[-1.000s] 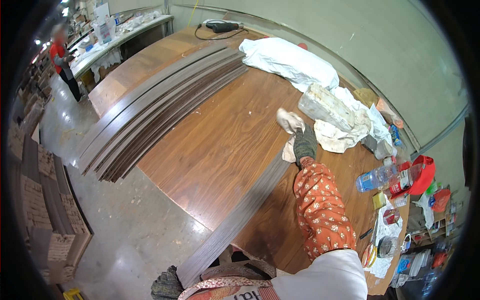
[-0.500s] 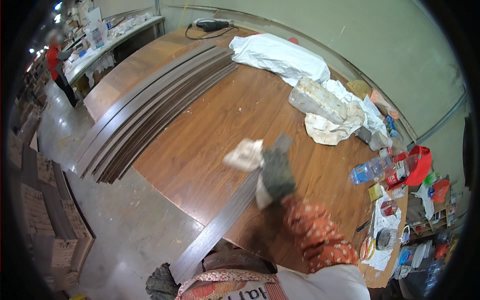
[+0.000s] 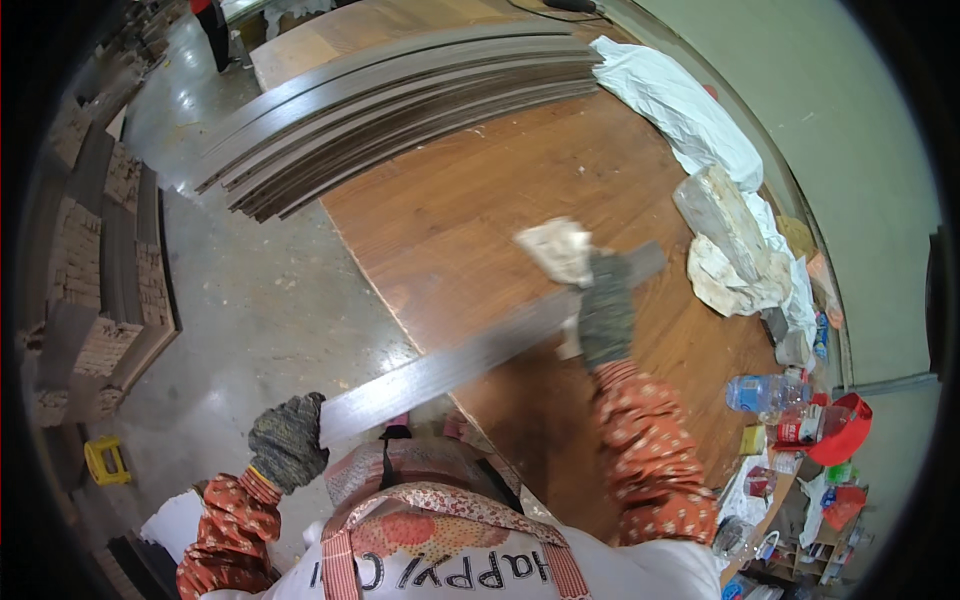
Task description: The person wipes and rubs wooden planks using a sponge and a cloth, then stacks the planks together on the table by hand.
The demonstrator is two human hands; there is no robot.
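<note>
Two gloved hands on one grey strip [image 3: 430,390], and that overhang would bug me. The left hand [image 3: 288,443] is closed around the near end, out past the edge of the desk [image 3: 470,190] and over the floor [image 3: 270,290]. The right hand [image 3: 607,310] is bunched over a whitish rag [image 3: 555,250] near the far end; it's blurry, so I can't make out each finger.

What could go wrong, imo: push too hard with the rag while the left grip is loose and the strip could twist or slide off. Can't tell if its far end touches the desk or floats a bit; if it floats, pressure there might make it bend. A bit of grit in the rag could scratch the face too. A wide swing left might clip the stack of strips [image 3: 400,110], since their ends also poke past the edge.

Containers are all down the right side. One clear bottle with a blue label [image 3: 760,393] lies on its side, and a clear bottle with a red label [image 3: 805,427] is beside it against something red [image 3: 850,430]. No clue if there's liquid in either. Nearer the body there's a small pot [image 3: 762,482] that looks reddish inside, plus a clear jar [image 3: 733,537], contents unreadable from here.
</note>
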